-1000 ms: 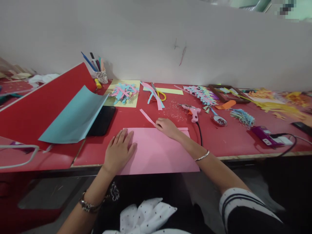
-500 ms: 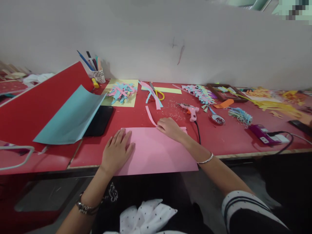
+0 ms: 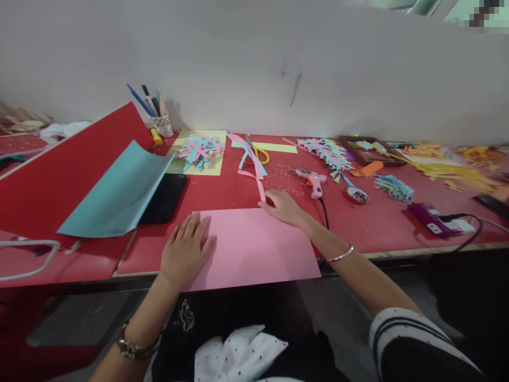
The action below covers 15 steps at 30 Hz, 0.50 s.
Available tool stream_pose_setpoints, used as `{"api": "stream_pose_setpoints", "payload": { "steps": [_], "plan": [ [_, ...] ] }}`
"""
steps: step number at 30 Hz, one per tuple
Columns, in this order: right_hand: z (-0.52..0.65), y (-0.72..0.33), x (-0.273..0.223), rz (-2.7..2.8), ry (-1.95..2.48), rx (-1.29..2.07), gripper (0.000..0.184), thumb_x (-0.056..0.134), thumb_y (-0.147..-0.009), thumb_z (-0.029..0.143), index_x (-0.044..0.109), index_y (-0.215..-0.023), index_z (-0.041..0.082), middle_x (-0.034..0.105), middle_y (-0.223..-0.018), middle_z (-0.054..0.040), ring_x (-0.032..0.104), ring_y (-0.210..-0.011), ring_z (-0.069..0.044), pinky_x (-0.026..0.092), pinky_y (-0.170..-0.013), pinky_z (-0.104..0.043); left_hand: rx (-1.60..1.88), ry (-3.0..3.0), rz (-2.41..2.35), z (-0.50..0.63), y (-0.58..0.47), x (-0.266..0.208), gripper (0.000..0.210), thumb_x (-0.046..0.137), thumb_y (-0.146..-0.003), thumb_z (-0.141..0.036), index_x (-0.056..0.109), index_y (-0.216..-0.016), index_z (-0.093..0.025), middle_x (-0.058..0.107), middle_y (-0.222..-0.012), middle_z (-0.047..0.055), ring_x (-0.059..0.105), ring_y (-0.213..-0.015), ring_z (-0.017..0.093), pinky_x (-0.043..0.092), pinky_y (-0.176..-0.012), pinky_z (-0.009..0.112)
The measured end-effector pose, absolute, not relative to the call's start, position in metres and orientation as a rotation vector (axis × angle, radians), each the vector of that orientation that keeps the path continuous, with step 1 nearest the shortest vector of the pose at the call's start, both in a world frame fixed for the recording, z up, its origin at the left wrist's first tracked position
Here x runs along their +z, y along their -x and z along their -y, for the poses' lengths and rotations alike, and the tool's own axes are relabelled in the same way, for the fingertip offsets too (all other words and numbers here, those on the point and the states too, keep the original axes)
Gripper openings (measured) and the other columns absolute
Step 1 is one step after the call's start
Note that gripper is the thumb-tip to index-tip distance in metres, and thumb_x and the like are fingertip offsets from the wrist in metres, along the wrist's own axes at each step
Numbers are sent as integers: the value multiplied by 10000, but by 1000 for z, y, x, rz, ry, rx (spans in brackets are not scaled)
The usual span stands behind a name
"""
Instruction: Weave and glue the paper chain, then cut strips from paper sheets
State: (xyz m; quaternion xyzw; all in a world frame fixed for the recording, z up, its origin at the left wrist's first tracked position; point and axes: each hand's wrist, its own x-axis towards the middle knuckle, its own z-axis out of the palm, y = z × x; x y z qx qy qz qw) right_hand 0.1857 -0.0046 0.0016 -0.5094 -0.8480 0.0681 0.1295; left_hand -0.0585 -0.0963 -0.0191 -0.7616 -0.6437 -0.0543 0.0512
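Note:
A pink paper sheet [image 3: 254, 249] lies at the table's front edge, its near side reaching slightly past it. My left hand [image 3: 185, 249] rests flat on the sheet's left part, fingers apart. Over the sheet's far edge, my right hand [image 3: 283, 208] is closed, its thumb and fingers pinching a narrow pink paper strip [image 3: 260, 189]. That strip bends away to the left on the red tabletop. Beyond it, longer pink and blue strips [image 3: 250, 154] lie across yellow-handled scissors [image 3: 262, 155].
A pink glue gun [image 3: 314, 181] with a black cord lies to the right, near a spoon [image 3: 356, 193] and a purple power box [image 3: 433, 218]. At left, a blue sheet [image 3: 119, 196] leans over a black tablet-like slab [image 3: 163, 199]. Cut pieces [image 3: 201, 151] are heaped on yellow paper.
The pink strip has come away from the sheet's far edge, and its hanging part has swung round. My right hand has shifted slightly right; my left hand still lies on the sheet.

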Motion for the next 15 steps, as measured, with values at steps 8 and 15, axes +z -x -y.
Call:
{"api": "stream_pose_setpoints", "payload": {
  "steps": [8,15],
  "plan": [
    [10,-185,-4,2513,1368,230,135,493,-819,216,500,-692,168,500,-696,-10,416,-633,-122,270,-612,-242,-105,2317,2049,96,60,-16,500,375,-824,-320,449,-1282,-133,408,-1365,128,408,-1239,253,358,-996,424],
    [9,-185,-4,2382,1337,397,136,493,-791,177,483,-655,168,471,-667,12,390,-600,-96,274,-597,-223,-154,2321,2033,94,63,-22,506,360,-817,-342,464,-1272,-148,425,-1357,118,419,-1232,251,366,-987,425]
  ]
}}
